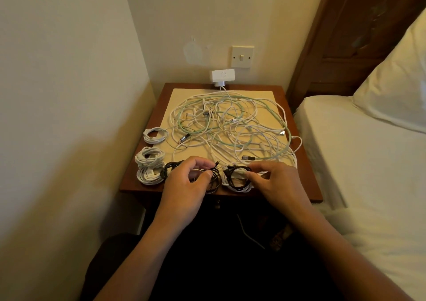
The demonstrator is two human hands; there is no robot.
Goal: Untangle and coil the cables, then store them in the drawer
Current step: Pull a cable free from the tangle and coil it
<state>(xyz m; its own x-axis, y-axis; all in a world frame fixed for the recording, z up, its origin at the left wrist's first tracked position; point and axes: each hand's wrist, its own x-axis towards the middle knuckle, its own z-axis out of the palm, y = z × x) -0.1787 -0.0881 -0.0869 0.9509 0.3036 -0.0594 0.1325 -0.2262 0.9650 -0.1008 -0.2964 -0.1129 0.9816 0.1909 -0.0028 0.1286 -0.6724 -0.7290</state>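
A: Where's the cable in hand?
B: The left grip (184,182) pinches a black coil (215,182). The right grip (274,181) pinches a second black coil (234,177), steadying it on a white coil (237,189), I'd judge so neither springs open.
A: Count?
B: Left of the grips lie a third black coil (169,168) and three stacked white coils (149,157), perhaps four. Beyond the grips, one tangle (230,125) covers the worktop (306,185).

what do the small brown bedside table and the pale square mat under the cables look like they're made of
Small brown bedside table: probably varnished wood, reddish-brown with a faint sheen along its edges. Pale square mat: matte cream sheet, maybe cork, card or fabric; no weave or grain shows, so it stays open.
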